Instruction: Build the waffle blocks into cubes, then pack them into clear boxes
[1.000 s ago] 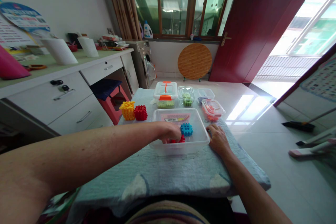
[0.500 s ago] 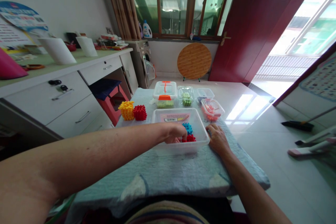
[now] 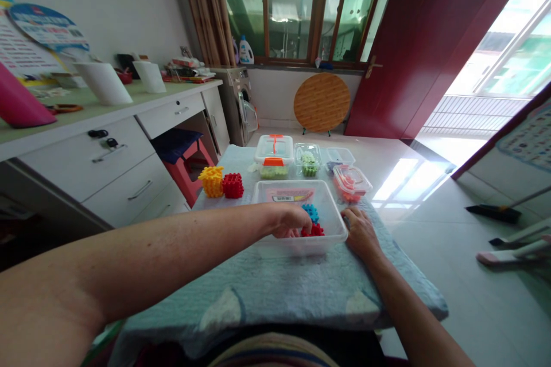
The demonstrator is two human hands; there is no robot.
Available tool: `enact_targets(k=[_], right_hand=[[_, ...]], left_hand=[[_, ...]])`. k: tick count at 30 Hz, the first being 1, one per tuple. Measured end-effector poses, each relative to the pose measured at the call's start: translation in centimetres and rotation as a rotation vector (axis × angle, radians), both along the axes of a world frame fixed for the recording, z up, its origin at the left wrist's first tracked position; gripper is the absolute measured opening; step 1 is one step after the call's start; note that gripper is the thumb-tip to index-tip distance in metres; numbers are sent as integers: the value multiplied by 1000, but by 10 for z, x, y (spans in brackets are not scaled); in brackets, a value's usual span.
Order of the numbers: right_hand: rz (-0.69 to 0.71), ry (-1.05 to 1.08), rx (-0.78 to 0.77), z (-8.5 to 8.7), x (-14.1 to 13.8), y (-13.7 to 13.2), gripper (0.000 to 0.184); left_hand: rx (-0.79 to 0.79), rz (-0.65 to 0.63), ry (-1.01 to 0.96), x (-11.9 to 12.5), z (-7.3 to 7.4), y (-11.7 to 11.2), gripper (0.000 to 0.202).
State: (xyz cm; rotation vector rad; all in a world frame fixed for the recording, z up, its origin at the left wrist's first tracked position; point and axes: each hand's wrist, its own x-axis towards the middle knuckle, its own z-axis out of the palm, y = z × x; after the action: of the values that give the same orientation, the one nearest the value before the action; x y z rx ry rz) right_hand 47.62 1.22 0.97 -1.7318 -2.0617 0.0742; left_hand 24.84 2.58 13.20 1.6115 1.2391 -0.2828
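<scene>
My left hand reaches down inside a clear plastic tub. Its fingers are closed on a red interlocking block low in the tub, and some fingertips are hidden. Just behind that lies a blue interlocking block. Against the tub's right side rests my right hand, fingers loosely bent and apart, with no object visible in it. On the left of the cloth-covered table a yellow block cube stands beside a red block cube.
Behind the tub are a lidded box with orange clips, a clear container of green pieces, a container of orange-red pieces and a shallow clear container. A desk stands left; a stool is partly under it.
The view has shifted slightly, moving the whole scene a little right and down. Both hands keep nearly the same places at the tub, the left still down among the blocks.
</scene>
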Motion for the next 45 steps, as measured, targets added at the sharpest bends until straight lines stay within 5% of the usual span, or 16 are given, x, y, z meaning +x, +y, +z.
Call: enact_targets(k=[3, 7, 10, 12, 15, 19, 22, 36, 45], right_hand=[[9, 6, 5, -1, 1, 0, 17], [20, 11, 6, 0, 0, 0, 18], [14, 10, 11, 2, -2, -2, 19], [5, 6, 14, 3, -3, -2, 20], [-1, -5, 19, 3, -4, -2, 21], [10, -15, 22, 2, -3, -1, 22], [9, -16, 21, 1, -2, -1, 22], [5, -25, 26, 2, -3, -1, 23], [5, -18, 16, 3, -3, -1, 20]], left_hand=[[27, 21, 55, -15, 24, 1, 27], [523, -216, 31, -61, 73, 15, 40], [839, -221, 101, -106, 94, 36, 48], [940, -246, 238, -133, 90, 52, 54], [853, -246, 542, -160, 59, 74, 74], [753, -291, 713, -170, 13, 96, 103], [740, -313, 769, -168, -3, 107, 115], [695, -362, 839, -157, -9, 116, 97], [756, -344, 822, -156, 5, 114, 75]])
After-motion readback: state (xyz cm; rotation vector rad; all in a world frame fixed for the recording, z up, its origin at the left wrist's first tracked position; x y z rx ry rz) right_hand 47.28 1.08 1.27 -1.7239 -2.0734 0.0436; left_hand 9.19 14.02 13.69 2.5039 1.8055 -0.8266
